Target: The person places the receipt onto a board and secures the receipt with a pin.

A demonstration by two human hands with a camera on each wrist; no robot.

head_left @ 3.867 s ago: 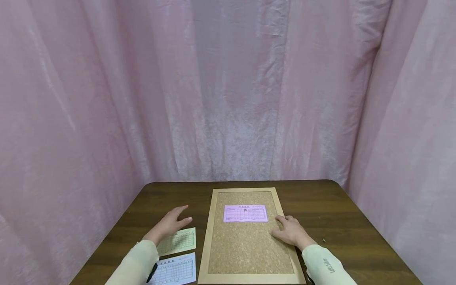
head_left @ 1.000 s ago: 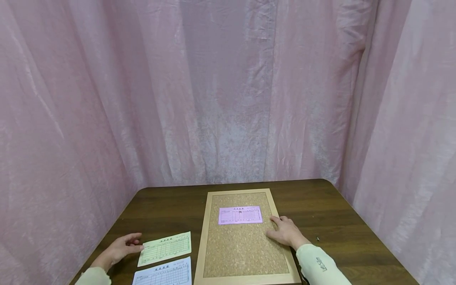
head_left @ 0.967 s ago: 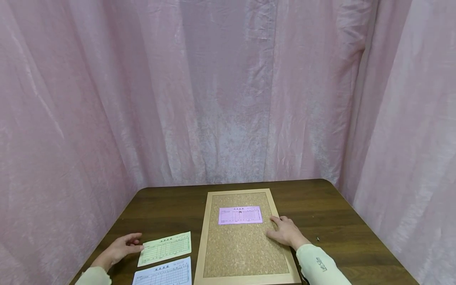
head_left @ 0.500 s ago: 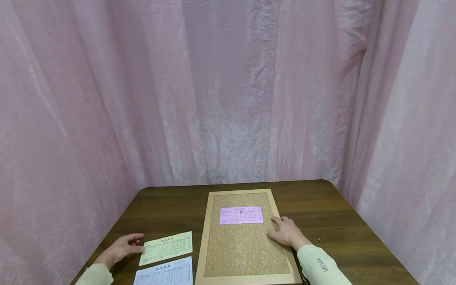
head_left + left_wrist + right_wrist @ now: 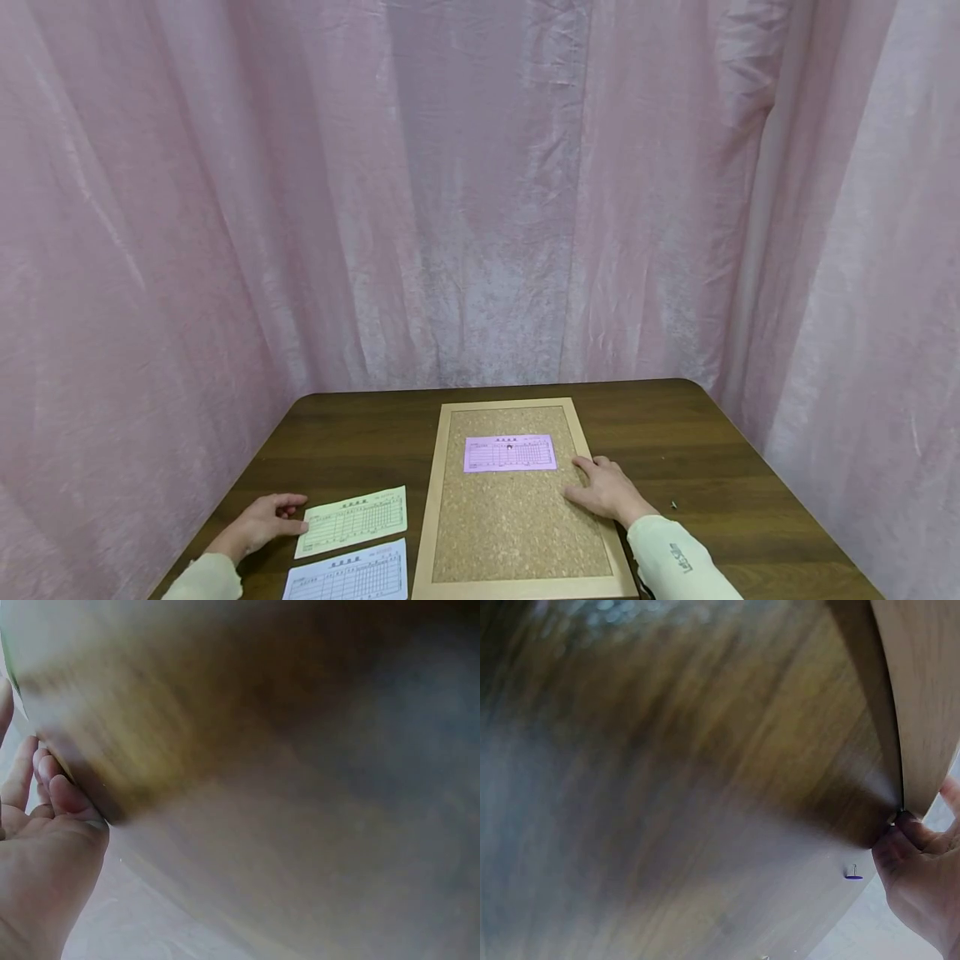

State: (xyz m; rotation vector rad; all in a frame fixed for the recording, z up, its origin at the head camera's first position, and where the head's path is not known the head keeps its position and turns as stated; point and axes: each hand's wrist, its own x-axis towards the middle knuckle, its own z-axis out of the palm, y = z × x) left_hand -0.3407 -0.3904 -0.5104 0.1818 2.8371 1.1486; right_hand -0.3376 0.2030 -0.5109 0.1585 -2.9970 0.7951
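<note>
A wood-framed corkboard lies flat on the table, with a pink printed slip on its upper half and a small dark pin on that slip. My right hand holds the board's right edge, thumb and index finger over the frame; its outer fingers curl beside the frame in the right wrist view. At the left, my left hand rests by a green printed slip, thumb tip at its left edge, fingers loosely bent. Below lies a blue printed slip, cut off by the view.
A loose thumbtack with a purple head lies on the dark wooden table right of the board. Something tiny and shiny shows at the right wrist view's bottom edge. Pink curtains hang behind the table and along both sides.
Nearly four seconds ago my left hand was above the green slip; it has moved left to the slip's left edge. Over the last second both hands have stayed almost still. The head view shifted slightly.
</note>
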